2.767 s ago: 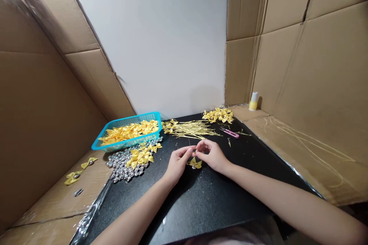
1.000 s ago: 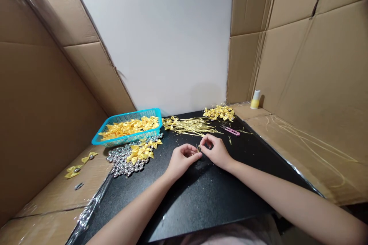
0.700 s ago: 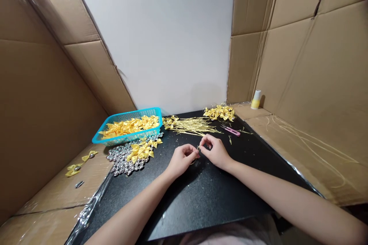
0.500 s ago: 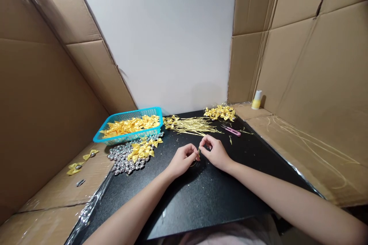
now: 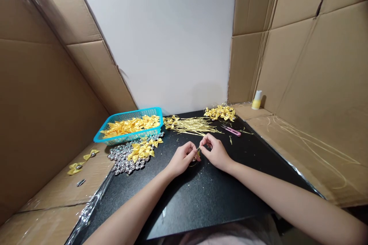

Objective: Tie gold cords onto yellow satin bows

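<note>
Close together over the black table (image 5: 184, 206), my two hands work at one small piece. My left hand (image 5: 183, 157) is closed in a pinch on a small yellow bow (image 5: 198, 155), mostly hidden by the fingers. A thin cord loop hangs under those fingertips. Thumb and index finger of my right hand (image 5: 214, 153) pinch a thin yellow cord (image 5: 199, 148) just right of the bow. Beyond my hands lies a spread of cut yellow cords (image 5: 195, 125). Pink thread snips (image 5: 231, 130) rest behind my right hand.
A turquoise basket (image 5: 129, 137) of yellow bows stands at the back left. Before it lie silver beads (image 5: 122, 160) with loose bows (image 5: 140, 151) on top. Beaded bows (image 5: 220, 113) are heaped at the back right, near a thread spool (image 5: 257, 100). Cardboard walls (image 5: 316, 65) flank the table.
My hands stay in nearly the same place. The fingertips have shifted slightly, and a little more of the yellow bow shows beneath my left fingers.
</note>
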`<act>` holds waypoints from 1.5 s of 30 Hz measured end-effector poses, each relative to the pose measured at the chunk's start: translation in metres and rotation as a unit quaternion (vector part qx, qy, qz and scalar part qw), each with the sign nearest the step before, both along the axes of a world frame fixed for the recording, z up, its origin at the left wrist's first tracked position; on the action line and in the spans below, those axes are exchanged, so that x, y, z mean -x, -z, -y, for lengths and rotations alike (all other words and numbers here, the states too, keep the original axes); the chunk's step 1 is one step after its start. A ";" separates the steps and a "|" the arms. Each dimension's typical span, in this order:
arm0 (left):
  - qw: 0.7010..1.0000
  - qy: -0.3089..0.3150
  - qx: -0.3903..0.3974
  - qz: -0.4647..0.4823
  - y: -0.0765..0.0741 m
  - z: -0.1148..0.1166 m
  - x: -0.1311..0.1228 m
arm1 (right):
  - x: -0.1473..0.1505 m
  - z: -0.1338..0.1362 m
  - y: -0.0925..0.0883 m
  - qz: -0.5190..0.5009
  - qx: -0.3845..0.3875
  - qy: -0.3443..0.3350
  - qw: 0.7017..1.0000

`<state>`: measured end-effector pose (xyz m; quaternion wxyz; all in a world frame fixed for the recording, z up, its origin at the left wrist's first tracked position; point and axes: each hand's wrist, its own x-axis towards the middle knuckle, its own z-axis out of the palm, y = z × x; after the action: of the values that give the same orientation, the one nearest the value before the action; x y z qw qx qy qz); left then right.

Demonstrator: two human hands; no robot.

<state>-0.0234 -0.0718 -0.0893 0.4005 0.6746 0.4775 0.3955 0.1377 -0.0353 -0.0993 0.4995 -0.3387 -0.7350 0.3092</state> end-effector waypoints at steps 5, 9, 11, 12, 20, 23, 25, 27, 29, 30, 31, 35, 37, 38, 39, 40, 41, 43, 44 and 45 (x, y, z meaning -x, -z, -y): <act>1.000 -0.004 0.000 0.003 0.002 -0.001 -0.001 | 0.001 0.000 0.002 0.004 -0.002 -0.002 1.000; 1.000 -0.010 -0.003 -0.001 0.003 -0.002 -0.001 | 0.001 0.000 0.003 0.004 -0.003 -0.004 1.000; 1.000 -0.011 -0.004 -0.004 0.004 -0.003 -0.001 | 0.001 0.001 0.003 0.004 -0.002 -0.004 1.000; 1.000 -0.011 -0.004 -0.006 0.004 -0.003 0.000 | 0.001 0.001 0.003 0.005 -0.001 -0.004 1.000; 1.000 -0.007 0.002 0.004 0.003 -0.001 -0.002 | -0.001 -0.002 0.004 0.023 0.006 0.007 1.000; 0.999 -0.017 0.011 0.026 0.005 -0.002 -0.001 | -0.003 -0.006 0.005 0.046 0.006 0.012 0.999; 0.999 -0.026 0.016 0.044 0.007 -0.004 0.000 | -0.004 -0.008 0.004 0.062 0.002 0.016 0.998; 0.997 -0.034 0.020 0.061 0.009 -0.007 0.001 | -0.005 -0.007 0.003 0.071 -0.007 0.018 0.997; 0.996 -0.039 0.023 0.074 0.009 -0.009 0.002 | -0.005 -0.005 0.001 0.075 -0.023 0.012 0.997; 0.996 -0.042 0.024 0.079 0.009 -0.009 0.002 | -0.004 -0.004 0.000 0.077 -0.031 0.005 0.997; 0.995 -0.045 0.024 0.083 0.009 -0.009 0.002 | -0.003 -0.002 -0.001 0.077 -0.039 -0.002 0.996; 0.994 -0.053 0.025 0.094 0.008 -0.009 0.002 | -0.002 0.001 -0.003 0.076 -0.041 0.006 0.996; 0.994 -0.050 0.026 0.099 0.008 -0.009 0.002 | -0.002 0.000 -0.002 0.076 -0.035 0.020 0.996; 0.993 -0.048 0.026 0.100 0.008 -0.009 0.001 | -0.002 0.000 0.000 0.078 -0.031 0.025 0.996; 0.993 -0.046 0.026 0.102 0.008 -0.008 0.001 | -0.003 -0.001 0.001 0.080 -0.026 0.029 0.996; 0.993 -0.045 0.025 0.102 0.008 -0.008 0.001 | -0.003 -0.003 0.002 0.082 -0.020 0.034 0.996; 0.993 -0.045 0.023 0.103 0.008 -0.008 0.001 | -0.003 -0.004 0.003 0.083 -0.013 0.041 0.996; 0.993 -0.045 0.021 0.104 0.008 -0.007 0.001 | -0.004 -0.006 0.004 0.081 -0.001 0.057 0.995; 0.993 -0.045 0.020 0.104 0.008 -0.007 0.002 | -0.005 -0.007 0.005 0.079 0.003 0.064 0.995; 0.993 -0.046 0.019 0.104 0.008 -0.007 0.002 | -0.005 -0.008 0.004 0.077 0.006 0.072 0.994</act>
<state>-0.0259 -0.0648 -0.0968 0.4423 0.5997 0.4710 0.4722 0.1427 -0.0278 -0.1038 0.4604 -0.4164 -0.7429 0.2505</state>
